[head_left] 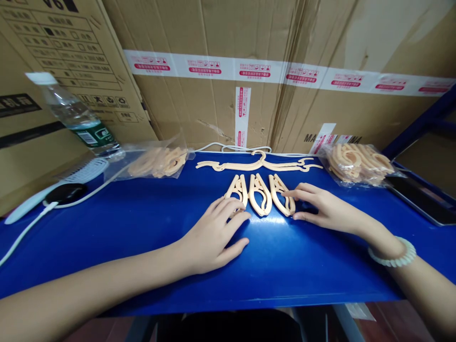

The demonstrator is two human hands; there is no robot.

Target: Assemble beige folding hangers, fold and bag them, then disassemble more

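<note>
Three folded cream plastic hangers stand in a row on the blue table: a left one, a middle one and a right one. Behind them lies an unfolded hanger with its hook toward the back. My left hand rests with loosely stretched fingers over the lower part of the left folded hanger, partly hiding it; its thumb is apart. At the row's other end, my right hand touches the right folded hanger with forefinger and thumb, which are spread apart.
Bagged hangers lie at left and right. A water bottle, a hairbrush and a black device with a white cable are at left. A dark tablet lies right; cardboard rises behind.
</note>
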